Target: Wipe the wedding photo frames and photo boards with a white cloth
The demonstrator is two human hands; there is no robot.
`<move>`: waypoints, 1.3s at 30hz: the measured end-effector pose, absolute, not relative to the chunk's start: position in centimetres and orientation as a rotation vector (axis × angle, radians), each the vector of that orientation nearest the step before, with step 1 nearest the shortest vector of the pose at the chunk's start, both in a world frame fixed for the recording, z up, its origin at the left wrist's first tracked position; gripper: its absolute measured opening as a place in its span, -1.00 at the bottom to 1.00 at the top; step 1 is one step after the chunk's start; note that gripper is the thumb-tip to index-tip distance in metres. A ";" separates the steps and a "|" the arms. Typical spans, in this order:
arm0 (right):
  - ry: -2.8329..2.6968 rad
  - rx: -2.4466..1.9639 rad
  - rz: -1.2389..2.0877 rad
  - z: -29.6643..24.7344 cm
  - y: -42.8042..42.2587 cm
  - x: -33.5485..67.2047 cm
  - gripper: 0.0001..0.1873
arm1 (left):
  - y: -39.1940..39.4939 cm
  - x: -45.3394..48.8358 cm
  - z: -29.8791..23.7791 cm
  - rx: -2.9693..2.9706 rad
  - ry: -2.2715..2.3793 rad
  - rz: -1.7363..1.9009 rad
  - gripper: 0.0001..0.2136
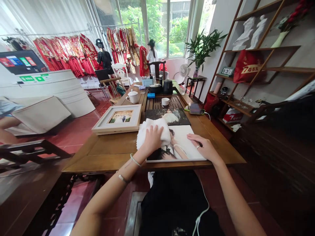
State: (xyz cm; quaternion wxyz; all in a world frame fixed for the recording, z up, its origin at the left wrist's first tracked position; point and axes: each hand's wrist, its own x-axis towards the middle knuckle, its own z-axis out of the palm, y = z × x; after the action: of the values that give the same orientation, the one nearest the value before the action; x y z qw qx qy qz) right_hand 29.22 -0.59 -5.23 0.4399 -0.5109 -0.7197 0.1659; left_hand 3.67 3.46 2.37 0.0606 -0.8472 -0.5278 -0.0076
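Left hand (153, 139): palm down, fingers curled over a white cloth (152, 131), pressing it onto the large photo print (177, 146). Print lies flat at the near edge of the wooden table (110, 152). Right hand (205, 148): flat on the print's right part, fingers spread open, gripping nothing. Just beyond the print: 1 dark photo album (167, 116). Left of the album: 1 framed photo (118, 119), flat. Farther along the table: white teapot (133, 96), white cup (165, 101), black kettle (167, 86).
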 end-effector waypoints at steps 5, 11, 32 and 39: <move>-1.784 -1.276 0.416 -5.3 -0.6 29.3 -0.72 | 6.7 3.5 1.7 -2.555 -1.599 -0.105 -0.46; -1.775 -1.274 0.420 -5.2 -0.6 29.2 -0.71 | 5.4 3.2 1.7 -2.542 -1.629 -0.107 -0.41; -1.750 -1.254 0.427 -5.1 -0.6 28.9 -0.72 | -6.5 2.7 2.1 -2.573 -1.794 0.044 -0.25; -1.760 -1.256 0.424 -5.1 -0.7 29.0 -0.72 | -1.0 3.6 2.5 -2.590 -1.684 0.000 -0.35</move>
State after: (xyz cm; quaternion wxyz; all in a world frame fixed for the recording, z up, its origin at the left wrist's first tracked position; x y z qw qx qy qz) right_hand 28.97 -0.72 -5.14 0.4521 -0.5086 -0.7124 0.1715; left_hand 3.63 -1.01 2.52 0.0262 -0.8382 -0.5448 0.0000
